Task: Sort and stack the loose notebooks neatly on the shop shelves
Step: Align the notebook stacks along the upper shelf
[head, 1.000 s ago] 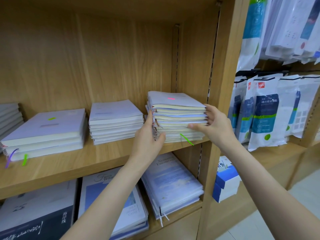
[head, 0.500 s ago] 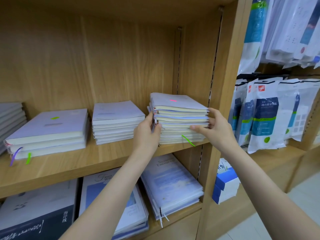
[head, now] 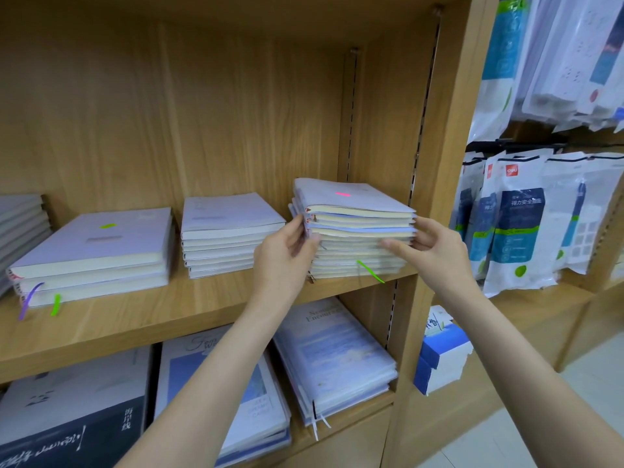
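Observation:
A stack of several pale lilac notebooks [head: 354, 211] stands at the right end of the wooden shelf [head: 169, 312], its top few books slightly skewed. A green ribbon hangs from its lower front. My left hand [head: 287, 255] grips the stack's left front corner, thumb up on the upper books. My right hand [head: 435, 248] holds the right front side, with a finger laid across the page edges. Two more notebook stacks lie to the left: a middle stack [head: 226, 231] and a larger left stack [head: 98, 251].
The shelf's upright side panel [head: 439, 184] stands just right of the held stack. Bigger notebooks [head: 331, 359] fill the lower shelf. Packaged goods [head: 520, 224] hang on the right rack, and a blue and white box [head: 442, 356] sits below them.
Both hands have slid up the right stack from its lower part to its upper notebooks. The stack stays where it was.

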### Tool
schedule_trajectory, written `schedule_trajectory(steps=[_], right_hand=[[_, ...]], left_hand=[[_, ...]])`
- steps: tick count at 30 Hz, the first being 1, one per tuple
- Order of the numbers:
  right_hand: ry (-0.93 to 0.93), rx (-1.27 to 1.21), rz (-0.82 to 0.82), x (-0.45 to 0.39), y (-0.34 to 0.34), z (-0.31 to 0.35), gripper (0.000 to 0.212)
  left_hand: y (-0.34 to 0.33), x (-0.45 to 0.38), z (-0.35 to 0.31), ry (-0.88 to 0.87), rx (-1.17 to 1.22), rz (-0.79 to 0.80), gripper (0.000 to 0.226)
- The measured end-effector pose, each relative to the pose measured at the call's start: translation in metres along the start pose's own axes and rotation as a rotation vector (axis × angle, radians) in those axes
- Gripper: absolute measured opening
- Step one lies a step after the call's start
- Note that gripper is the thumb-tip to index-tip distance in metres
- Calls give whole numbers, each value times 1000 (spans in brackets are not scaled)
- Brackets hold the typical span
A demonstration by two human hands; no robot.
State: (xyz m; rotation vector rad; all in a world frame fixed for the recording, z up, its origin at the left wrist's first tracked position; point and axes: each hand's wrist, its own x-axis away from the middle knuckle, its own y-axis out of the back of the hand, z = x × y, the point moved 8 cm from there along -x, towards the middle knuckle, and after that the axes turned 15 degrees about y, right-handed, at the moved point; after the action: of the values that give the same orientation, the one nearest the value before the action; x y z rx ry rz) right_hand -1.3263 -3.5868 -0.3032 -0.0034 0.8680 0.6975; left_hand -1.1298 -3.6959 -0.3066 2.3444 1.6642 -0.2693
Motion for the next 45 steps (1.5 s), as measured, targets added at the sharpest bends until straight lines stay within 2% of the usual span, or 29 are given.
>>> schedule_trajectory(steps=[8,17,24,28,33,38,41,45], right_hand=[[-40,-35,-41,1,3,-8,60],[-53,8,-85,-1,3,-8,56],[-38,15,-35,-3,5,-5,53],[-35,-117,33,-6,-2,-4,48],[16,-75,33,-11,-9,-3,76],[49,-55,-35,-9,-5,0,66],[69,-22,-98,-8,0,3,60],[88,13,-187,-6,6,5,53]], left_hand=[[2,-4,-5,-27,-124,-45,37],[2,-4,-6,-44,-166,-56,35],[2,-4,-10,-58,-249,-36,35],[-10,-12,-12,-81,-260,60,53],[-14,-16,-11,-94,-211,92,63],[-10,-14,-11,-121,-180,47,63],[-7,-12,-8,-116,-135,-21,55],[-4,-7,-7,-84,-14,-77,63]])
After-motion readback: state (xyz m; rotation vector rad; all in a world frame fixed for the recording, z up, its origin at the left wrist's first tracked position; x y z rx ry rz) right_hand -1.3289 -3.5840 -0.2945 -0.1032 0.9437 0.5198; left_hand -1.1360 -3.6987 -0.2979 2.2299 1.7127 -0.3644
